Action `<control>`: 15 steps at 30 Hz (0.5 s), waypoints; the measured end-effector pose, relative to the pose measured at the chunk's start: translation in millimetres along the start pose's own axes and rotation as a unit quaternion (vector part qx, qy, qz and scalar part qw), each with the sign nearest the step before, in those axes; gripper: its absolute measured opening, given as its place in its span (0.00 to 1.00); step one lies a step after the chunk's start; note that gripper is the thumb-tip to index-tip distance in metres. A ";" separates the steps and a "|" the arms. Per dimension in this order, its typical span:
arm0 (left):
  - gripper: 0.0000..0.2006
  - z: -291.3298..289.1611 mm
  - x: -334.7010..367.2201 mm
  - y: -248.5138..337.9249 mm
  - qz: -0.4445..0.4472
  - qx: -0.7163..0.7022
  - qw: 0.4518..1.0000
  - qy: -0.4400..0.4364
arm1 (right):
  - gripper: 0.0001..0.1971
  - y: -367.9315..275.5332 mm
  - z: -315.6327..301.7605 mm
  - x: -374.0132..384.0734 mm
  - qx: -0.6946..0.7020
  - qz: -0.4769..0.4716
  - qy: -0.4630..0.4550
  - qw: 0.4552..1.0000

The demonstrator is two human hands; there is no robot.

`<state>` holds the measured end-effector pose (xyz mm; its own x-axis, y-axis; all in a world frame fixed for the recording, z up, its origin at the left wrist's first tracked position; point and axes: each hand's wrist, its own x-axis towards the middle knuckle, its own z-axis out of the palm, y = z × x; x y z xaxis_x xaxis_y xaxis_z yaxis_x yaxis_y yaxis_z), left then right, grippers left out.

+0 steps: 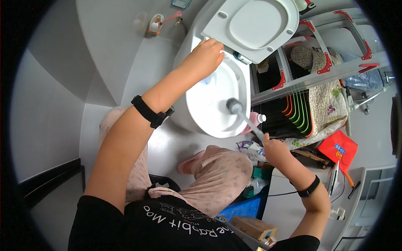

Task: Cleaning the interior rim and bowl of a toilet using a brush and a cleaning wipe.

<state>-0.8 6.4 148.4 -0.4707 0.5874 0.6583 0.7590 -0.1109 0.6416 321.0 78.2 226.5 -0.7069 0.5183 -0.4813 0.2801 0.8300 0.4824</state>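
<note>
The right hand (275, 151) is closed around the handle of a brush (249, 122), over the floor off the right front of the toilet. The handle slants up and leftward across the rim, and the brush head (234, 106) is inside the white bowl (211, 100), nearer its right wall than its left. Inside the bowl, the open room spreads mainly left and behind the head, while the right side of the rim is close by.

The left hand (205, 55) is at the back left edge of the toilet, just beside the raised seat (258, 25), with its fingers curled over; I cannot tell whether they clamp anything. The two hands are well apart, with most of the bowl between them.

On the right, room is tight: a pink bottle (254, 121) is right beside the rim, partly hidden by it, and a metal ladder (272, 92) with red joints leans in farther back. A plastic bag (252, 150) lies just left of the right hand, at the front. On the left, a strip of grey floor (161, 125) runs between the toilet and the wall (104, 46), giving wider space below the left forearm.
</note>
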 end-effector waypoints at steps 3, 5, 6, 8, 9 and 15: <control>0.07 -3.6 0.6 -3.1 0.007 0.012 1.000 0.017 | 0.16 -18.4 -13.9 -14.2 0.052 -0.093 -0.064 0.992; 0.07 -3.9 1.7 -0.1 0.001 0.008 1.000 0.004 | 0.14 -10.8 -6.7 -0.5 0.069 -0.079 -0.044 0.994; 0.07 -1.8 1.1 3.3 0.003 0.004 1.000 0.004 | 0.13 -4.9 0.4 9.5 0.085 -0.067 -0.025 0.994; 0.07 2.2 1.5 8.1 -0.004 -0.026 1.000 -0.004 | 0.18 11.5 27.3 30.6 0.023 -0.008 0.022 0.999; 0.07 2.1 3.3 6.5 -0.004 -0.026 1.000 0.000 | 0.20 14.9 34.6 40.2 -0.004 0.023 0.062 0.998; 0.06 -6.9 1.5 -6.6 -0.008 0.019 1.000 0.017 | 0.22 -25.6 26.7 48.0 -0.041 0.026 0.028 0.998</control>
<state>-9.7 2.4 147.8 -0.4971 0.5611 0.6619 0.7677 -0.0710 0.6368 297.2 87.4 171.5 -0.7293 0.5456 -0.4128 0.2650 0.7816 0.5647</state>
